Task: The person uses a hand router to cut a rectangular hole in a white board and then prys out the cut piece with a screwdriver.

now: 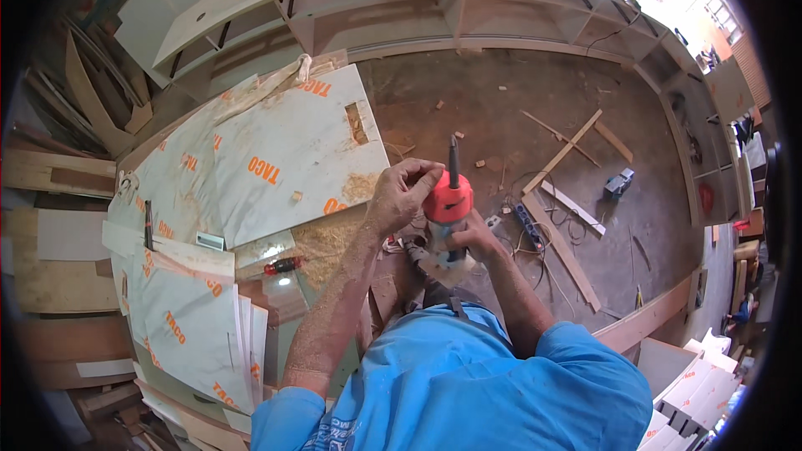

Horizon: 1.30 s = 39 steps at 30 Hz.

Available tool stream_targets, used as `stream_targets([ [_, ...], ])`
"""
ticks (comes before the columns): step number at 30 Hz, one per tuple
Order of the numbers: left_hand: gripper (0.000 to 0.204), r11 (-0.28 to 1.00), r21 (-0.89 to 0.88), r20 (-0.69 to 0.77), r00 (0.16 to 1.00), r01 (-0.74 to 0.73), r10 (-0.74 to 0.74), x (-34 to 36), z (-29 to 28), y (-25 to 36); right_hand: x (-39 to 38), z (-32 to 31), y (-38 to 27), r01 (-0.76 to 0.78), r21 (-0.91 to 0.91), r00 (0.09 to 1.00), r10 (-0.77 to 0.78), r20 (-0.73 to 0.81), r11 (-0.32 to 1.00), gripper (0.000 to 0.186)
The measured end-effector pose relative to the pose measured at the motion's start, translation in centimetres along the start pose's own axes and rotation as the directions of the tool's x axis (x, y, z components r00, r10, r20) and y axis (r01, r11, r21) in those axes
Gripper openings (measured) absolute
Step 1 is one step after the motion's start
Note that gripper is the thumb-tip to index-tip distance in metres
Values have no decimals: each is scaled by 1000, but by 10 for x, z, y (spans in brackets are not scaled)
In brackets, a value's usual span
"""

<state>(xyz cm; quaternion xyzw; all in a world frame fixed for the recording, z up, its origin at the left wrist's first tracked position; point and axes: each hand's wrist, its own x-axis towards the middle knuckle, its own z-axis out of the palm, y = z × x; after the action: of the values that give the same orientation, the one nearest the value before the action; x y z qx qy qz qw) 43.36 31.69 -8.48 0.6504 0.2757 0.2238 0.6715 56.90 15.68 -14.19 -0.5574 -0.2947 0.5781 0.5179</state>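
Note:
A handheld trim router (451, 202) with a red top cap, a grey body and a clear base is held upright before my waist. A thick dark cord sleeve rises from its cap. My right hand (474, 238) wraps round the router's body. At the left rim of the cap, my left hand (399, 194) has thumb and forefinger pinched together; whatever lies between them is too small to tell. Sawdust coats both forearms. Left of me lies a white-faced panel (288, 159) with a rectangular cutout (357, 124) and a heap of sawdust (362, 186).
A red-and-black-handled tool (284, 266) lies among shavings on the left. Wood strips (564, 154), a blue power strip (528, 227) with trailing cords and a blue power tool (618, 184) lie on the floor at right. Long open cabinet frames (376, 25) line the far side.

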Motion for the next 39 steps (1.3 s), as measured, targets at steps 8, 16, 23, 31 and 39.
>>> stream_targets([
  [8,19,889,-315,288,926,334,-245,83,-47,-32,57,-58,9,-164,123,965,133,224,979,75],
  [16,20,890,-376,146,965,257,-217,120,-39,-53,92,-88,31,-184,381,954,71,291,906,71],
  [23,19,978,-116,-514,831,176,-211,50,-129,-93,99,-90,23,-27,454,998,53,-44,891,67],
  [31,29,933,33,-956,285,359,-76,-57,-227,-99,90,-128,105,-29,474,823,290,-488,880,57],
  [39,27,961,10,-905,411,276,-109,-45,-217,-103,108,-104,81,11,415,878,189,-439,910,49],
])
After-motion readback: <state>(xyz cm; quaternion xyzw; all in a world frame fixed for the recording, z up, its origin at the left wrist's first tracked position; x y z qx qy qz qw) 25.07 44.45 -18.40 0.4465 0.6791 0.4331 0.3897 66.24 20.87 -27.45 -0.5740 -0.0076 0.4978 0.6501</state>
